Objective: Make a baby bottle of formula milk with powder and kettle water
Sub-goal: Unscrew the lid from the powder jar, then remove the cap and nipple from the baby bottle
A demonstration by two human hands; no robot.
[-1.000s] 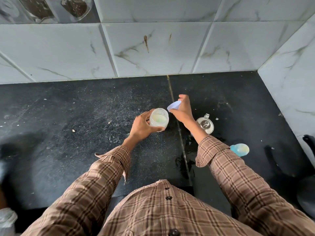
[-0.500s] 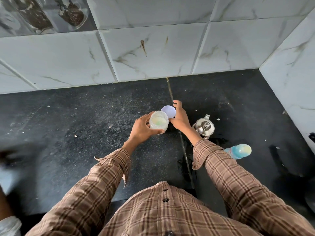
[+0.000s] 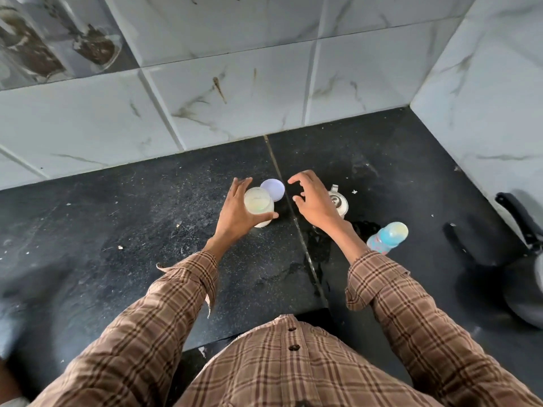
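While my left hand [image 3: 235, 214] grips the open powder jar [image 3: 258, 205], my right hand [image 3: 314, 201] hovers spread and empty; baby bottle [image 3: 388, 237] lies near-right, nearer that hand.

My sleeves [image 3: 164, 301] and shirt front [image 3: 282, 371] are a tan and brown plaid with dark brown buttons. The counter [image 3: 117, 236] is black, flecked with pale specks. The wall tiles [image 3: 235, 101] are white marble veined in grey-brown. The jar [image 3: 258, 205] I grip in my left hand [image 3: 235, 212] is cloudy white, creamy yellow inside. Its lid [image 3: 273, 189] behind it is pale lilac. The baby bottle [image 3: 388, 237] near the right edge is sky blue with a yellowish cap. The small pot [image 3: 338, 201] is silvery steel.
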